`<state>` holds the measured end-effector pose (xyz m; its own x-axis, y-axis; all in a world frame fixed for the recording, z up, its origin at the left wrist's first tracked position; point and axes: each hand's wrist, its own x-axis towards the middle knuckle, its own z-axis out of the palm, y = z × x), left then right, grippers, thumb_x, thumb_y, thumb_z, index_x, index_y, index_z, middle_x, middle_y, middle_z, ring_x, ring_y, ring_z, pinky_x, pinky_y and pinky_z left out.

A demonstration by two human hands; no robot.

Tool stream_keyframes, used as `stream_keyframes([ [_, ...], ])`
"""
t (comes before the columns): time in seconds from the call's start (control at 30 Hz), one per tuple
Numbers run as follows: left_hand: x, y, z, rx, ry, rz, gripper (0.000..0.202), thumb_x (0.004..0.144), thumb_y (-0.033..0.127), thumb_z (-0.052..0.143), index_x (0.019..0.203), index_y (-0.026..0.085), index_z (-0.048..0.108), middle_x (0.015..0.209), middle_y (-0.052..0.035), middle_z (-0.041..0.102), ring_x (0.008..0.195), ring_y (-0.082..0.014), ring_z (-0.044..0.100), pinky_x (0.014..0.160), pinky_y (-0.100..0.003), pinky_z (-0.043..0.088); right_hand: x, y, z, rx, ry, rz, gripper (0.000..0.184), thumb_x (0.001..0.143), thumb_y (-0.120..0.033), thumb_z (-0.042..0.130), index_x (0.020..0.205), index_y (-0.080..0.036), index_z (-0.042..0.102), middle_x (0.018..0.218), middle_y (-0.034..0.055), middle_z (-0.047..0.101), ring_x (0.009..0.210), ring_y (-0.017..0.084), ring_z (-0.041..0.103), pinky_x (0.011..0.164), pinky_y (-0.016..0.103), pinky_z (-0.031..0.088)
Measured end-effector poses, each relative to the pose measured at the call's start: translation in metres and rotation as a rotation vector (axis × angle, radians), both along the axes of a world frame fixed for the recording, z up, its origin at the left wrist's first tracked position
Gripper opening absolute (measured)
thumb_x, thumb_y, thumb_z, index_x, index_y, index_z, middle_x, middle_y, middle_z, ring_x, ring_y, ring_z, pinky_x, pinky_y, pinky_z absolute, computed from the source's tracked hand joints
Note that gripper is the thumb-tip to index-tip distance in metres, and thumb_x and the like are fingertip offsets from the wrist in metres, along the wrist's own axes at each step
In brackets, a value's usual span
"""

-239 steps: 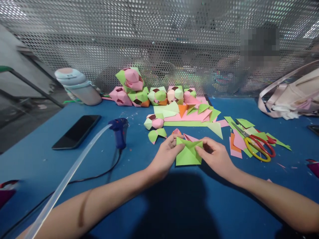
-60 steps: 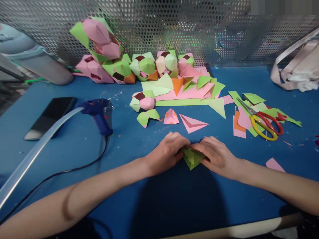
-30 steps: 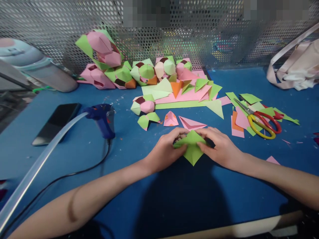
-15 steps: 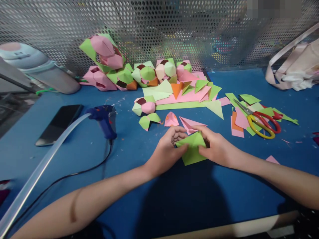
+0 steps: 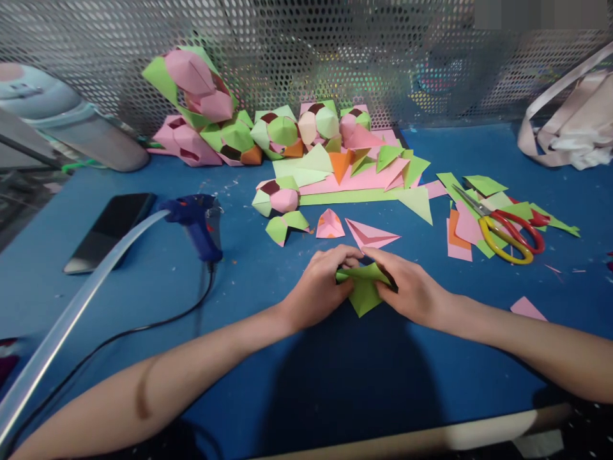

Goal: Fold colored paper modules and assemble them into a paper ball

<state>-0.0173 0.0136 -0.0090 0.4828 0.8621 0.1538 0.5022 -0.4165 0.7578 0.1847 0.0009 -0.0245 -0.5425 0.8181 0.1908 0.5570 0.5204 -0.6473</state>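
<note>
Between my two hands is a piece of green paper (image 5: pixel 366 295), its upper edge bent over and a point hanging down. My left hand (image 5: pixel 323 281) is closed on its left end, fingers curled behind. At the other end my right hand (image 5: pixel 407 281) grips it with thumb and fingers. Just beyond my fingertips lies a folded pink paper piece (image 5: pixel 372 235). Beside it are a small pink folded piece with orange spots (image 5: pixel 330 225) and a green folded piece (image 5: pixel 287 227). A pink and green paper ball (image 5: pixel 276 197) sits behind them.
A blue glue gun (image 5: pixel 194 223) with a long clear glue stick (image 5: pixel 90 294) and black cord lies left, by a phone (image 5: pixel 110 233). Red and yellow scissors (image 5: pixel 507 233) rest on paper scraps at right. Folded paper balls (image 5: pixel 278 131) line the mesh wall; a bottle (image 5: pixel 71 118) stands far left.
The green paper has gone from a flatter sheet to one with its upper part folded over. Both hands have turned inward around it. The view has shifted slightly.
</note>
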Motion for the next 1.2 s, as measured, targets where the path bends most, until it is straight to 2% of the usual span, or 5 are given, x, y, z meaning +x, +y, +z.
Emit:
stream_keyframes([
  [0.17, 0.000, 0.002, 0.003, -0.052, -0.018, -0.029, 0.042, 0.068, -0.005, 0.049, 0.102, 0.019, 0.057, 0.088, -0.0008, 0.067, 0.087, -0.0153, 0.061, 0.079, -0.028, 0.047, 0.000, -0.002, -0.003, 0.017, -0.081, 0.015, 0.065, 0.080, -0.006, 0.046, 0.141, -0.025, 0.034, 0.095, 0.0044, 0.062, 0.084, 0.019, 0.058, 0.074, 0.033, 0.050],
  [0.43, -0.003, 0.004, 0.003, 0.003, 0.050, -0.065, 0.044, 0.067, -0.004, 0.050, 0.104, 0.019, 0.057, 0.098, -0.0024, 0.070, 0.092, -0.0170, 0.062, 0.087, -0.034, 0.041, 0.000, -0.003, -0.004, 0.169, -0.197, 0.042, 0.057, 0.083, -0.007, 0.042, 0.138, -0.023, 0.039, 0.085, 0.0038, 0.060, 0.073, 0.017, 0.052, 0.066, 0.030, 0.045],
  [0.77, -0.011, 0.011, 0.003, 0.238, 0.204, -0.197, 0.038, 0.074, 0.005, 0.055, 0.110, 0.019, 0.057, 0.097, -0.0051, 0.069, 0.089, -0.0203, 0.061, 0.083, -0.036, 0.043, 0.001, -0.002, 0.002, 0.533, -0.382, 0.242, 0.045, 0.095, -0.010, 0.029, 0.140, -0.013, 0.037, 0.087, 0.0071, 0.068, 0.074, 0.020, 0.055, 0.063, 0.034, 0.041],
  [1.07, -0.015, 0.016, 0.007, 0.285, 0.238, -0.295, 0.042, 0.075, 0.006, 0.056, 0.115, 0.018, 0.059, 0.087, -0.0050, 0.066, 0.083, -0.0181, 0.058, 0.082, -0.033, 0.043, 0.007, -0.005, 0.007, 0.517, -0.393, 0.252, 0.043, 0.094, -0.007, 0.030, 0.133, -0.013, 0.047, 0.081, 0.0077, 0.067, 0.073, 0.021, 0.058, 0.063, 0.035, 0.043],
  [1.2, -0.015, 0.018, 0.013, 0.125, 0.087, -0.253, 0.042, 0.076, 0.011, 0.060, 0.116, 0.020, 0.057, 0.100, -0.0064, 0.068, 0.094, -0.0190, 0.060, 0.087, -0.035, 0.046, 0.007, -0.004, 0.005, 0.313, -0.215, 0.078, 0.044, 0.088, -0.010, 0.043, 0.132, -0.017, 0.045, 0.084, 0.0060, 0.064, 0.074, 0.019, 0.057, 0.065, 0.034, 0.047],
])
